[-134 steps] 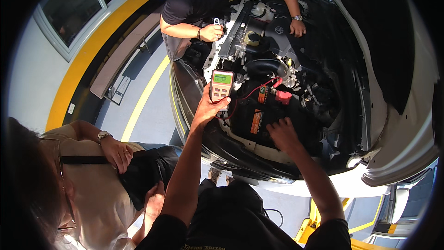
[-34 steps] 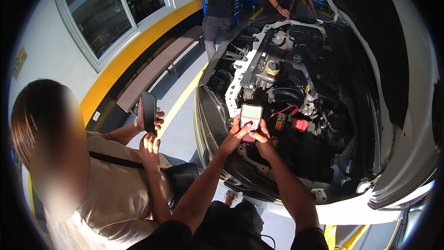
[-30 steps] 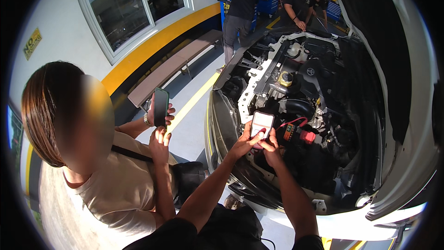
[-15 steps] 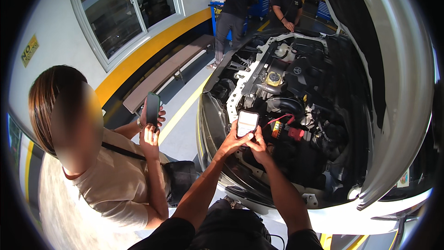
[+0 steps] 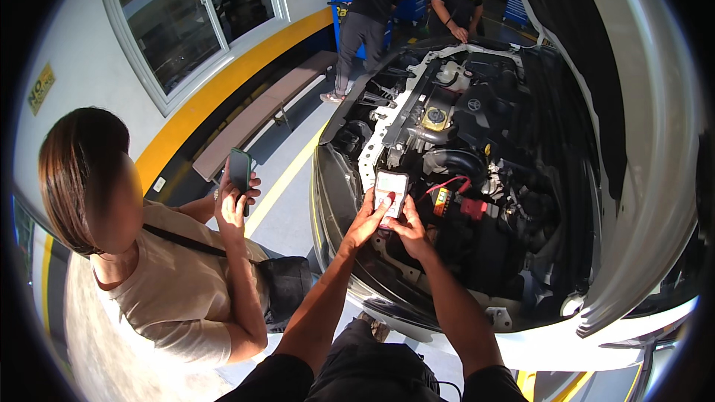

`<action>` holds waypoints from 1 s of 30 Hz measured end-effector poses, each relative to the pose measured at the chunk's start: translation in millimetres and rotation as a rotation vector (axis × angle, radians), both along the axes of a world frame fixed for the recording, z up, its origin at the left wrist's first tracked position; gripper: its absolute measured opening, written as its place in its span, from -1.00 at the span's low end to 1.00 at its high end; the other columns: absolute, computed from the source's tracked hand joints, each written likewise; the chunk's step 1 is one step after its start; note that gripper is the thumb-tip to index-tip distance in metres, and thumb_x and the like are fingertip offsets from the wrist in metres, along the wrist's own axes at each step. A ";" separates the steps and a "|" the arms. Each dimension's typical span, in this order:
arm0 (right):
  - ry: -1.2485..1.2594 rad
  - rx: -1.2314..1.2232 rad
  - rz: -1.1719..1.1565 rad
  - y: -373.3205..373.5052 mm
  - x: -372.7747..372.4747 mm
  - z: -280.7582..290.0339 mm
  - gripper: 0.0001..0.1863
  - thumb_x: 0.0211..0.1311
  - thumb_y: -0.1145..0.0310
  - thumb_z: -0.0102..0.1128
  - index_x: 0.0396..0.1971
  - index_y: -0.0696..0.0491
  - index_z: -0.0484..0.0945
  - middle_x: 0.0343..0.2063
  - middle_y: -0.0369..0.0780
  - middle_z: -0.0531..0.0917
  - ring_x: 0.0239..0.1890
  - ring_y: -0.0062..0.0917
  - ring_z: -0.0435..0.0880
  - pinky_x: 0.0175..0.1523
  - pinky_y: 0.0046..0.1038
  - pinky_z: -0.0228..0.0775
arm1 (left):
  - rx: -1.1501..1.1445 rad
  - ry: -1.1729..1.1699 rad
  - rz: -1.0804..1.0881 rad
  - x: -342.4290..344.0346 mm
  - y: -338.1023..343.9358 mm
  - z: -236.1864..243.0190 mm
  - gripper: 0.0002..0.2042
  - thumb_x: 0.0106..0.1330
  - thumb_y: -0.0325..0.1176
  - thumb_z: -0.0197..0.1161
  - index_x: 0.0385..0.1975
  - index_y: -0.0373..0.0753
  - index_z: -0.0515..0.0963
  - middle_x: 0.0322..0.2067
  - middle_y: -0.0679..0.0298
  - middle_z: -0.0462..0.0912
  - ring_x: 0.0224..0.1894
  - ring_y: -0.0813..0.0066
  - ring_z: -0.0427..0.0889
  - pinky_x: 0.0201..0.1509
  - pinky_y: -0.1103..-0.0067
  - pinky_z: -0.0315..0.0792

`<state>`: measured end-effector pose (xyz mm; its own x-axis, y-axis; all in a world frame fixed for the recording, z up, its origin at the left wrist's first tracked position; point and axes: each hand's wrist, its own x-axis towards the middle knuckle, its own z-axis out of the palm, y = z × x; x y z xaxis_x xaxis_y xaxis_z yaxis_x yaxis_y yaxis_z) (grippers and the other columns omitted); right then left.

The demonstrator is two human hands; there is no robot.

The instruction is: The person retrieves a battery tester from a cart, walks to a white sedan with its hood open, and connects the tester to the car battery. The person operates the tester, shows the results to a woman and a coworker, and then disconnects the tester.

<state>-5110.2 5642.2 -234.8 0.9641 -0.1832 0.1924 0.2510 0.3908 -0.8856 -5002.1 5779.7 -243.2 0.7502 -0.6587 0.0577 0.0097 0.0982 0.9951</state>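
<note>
meter point(image 5: 391, 184): white face, reddish lower edge. cable point(image 5: 447, 183): red. terminal cover point(image 5: 473, 209): red. battery label point(image 5: 442, 202): orange and yellow, dark marks. tank point(image 5: 434, 119): yellow. engine cover point(image 5: 484, 113): black. hood point(image 5: 655, 112): silver-white, black lining. phone point(image 5: 239, 169): dark, green edge. shirt point(image 5: 167, 275): beige. bag point(image 5: 289, 286): black. bench point(image 5: 253, 117): brown. wall point(image 5: 82, 45): white, yellow band, black below. floor point(image 5: 298, 145): grey, yellow line. cabinet point(image 5: 412, 1): blue.

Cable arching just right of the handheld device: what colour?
The cable is red; shows best in the head view.

Has tester point(image 5: 392, 181) between left grip point(image 5: 364, 220) and right grip point(image 5: 411, 229), over edge of engine bay point(image 5: 372, 151); has battery point(image 5: 442, 202) to its right, raised hood point(image 5: 649, 130) farther right, person point(image 5: 186, 290) with phone point(image 5: 240, 169) at left, bench point(image 5: 257, 117) beyond, along wall point(image 5: 82, 67).
</note>
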 end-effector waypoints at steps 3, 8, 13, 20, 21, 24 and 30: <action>-0.009 -0.022 -0.014 -12.1 -0.1 -8.8 -0.24 0.42 0.58 0.25 0.55 0.06 0.16 0.26 -0.25 0.51 0.30 -0.54 0.50 0.39 -0.37 0.41 | 0.074 -0.040 -0.007 -5.2 -10.1 10.0 -0.25 0.72 0.31 -0.27 0.56 -0.25 0.20 0.41 0.02 0.45 0.49 0.23 0.38 0.58 0.35 0.23; 0.024 -0.007 -0.026 -3.1 4.2 -7.5 -0.24 0.41 0.60 0.27 0.54 0.07 0.17 0.25 -0.25 0.52 0.29 -0.55 0.50 0.38 -0.39 0.41 | 0.037 0.029 0.027 10.3 -3.5 -18.4 -0.22 0.73 0.30 -0.44 0.58 -0.25 0.24 0.45 0.12 0.43 0.51 0.30 0.37 0.62 0.39 0.19; 0.019 0.008 -0.036 -6.7 4.8 -14.3 -0.22 0.41 0.59 0.27 0.56 0.09 0.15 0.25 -0.25 0.52 0.30 -0.55 0.51 0.39 -0.39 0.40 | 0.045 0.065 0.038 10.0 -6.9 -21.5 -0.14 0.68 0.39 -0.44 0.63 -0.25 0.20 0.51 0.09 0.38 0.55 0.26 0.33 0.65 0.36 0.16; 0.006 0.040 -0.022 -5.5 4.6 -11.6 -0.21 0.42 0.60 0.29 0.57 0.09 0.15 0.24 -0.25 0.54 0.29 -0.55 0.53 0.37 -0.39 0.42 | 0.026 0.078 0.010 10.1 -5.2 -18.1 -0.10 0.66 0.41 -0.44 0.66 -0.27 0.14 0.54 0.08 0.34 0.58 0.25 0.29 0.66 0.36 0.13; 0.007 0.033 -0.025 -6.5 4.1 -11.7 -0.21 0.42 0.60 0.29 0.58 0.09 0.15 0.24 -0.25 0.54 0.29 -0.55 0.53 0.37 -0.39 0.42 | 0.023 0.075 0.002 8.8 -6.4 -14.9 -0.10 0.66 0.41 -0.44 0.66 -0.27 0.14 0.54 0.08 0.34 0.58 0.25 0.29 0.66 0.36 0.13; 0.008 0.009 -0.016 -5.3 4.6 -7.9 -0.20 0.42 0.60 0.30 0.58 0.09 0.15 0.24 -0.25 0.54 0.29 -0.55 0.53 0.37 -0.39 0.42 | 0.026 0.085 0.005 8.6 -4.0 -13.6 -0.11 0.66 0.40 -0.43 0.65 -0.28 0.15 0.54 0.08 0.35 0.57 0.26 0.31 0.65 0.37 0.15; 0.024 -0.057 -0.062 -7.5 6.7 -14.5 -0.23 0.44 0.58 0.29 0.57 0.09 0.17 0.25 -0.25 0.54 0.29 -0.55 0.53 0.37 -0.40 0.42 | 0.039 0.091 0.028 8.3 -7.6 -12.1 -0.17 0.72 0.32 -0.47 0.61 -0.31 0.21 0.51 0.05 0.37 0.56 0.26 0.29 0.65 0.39 0.13</action>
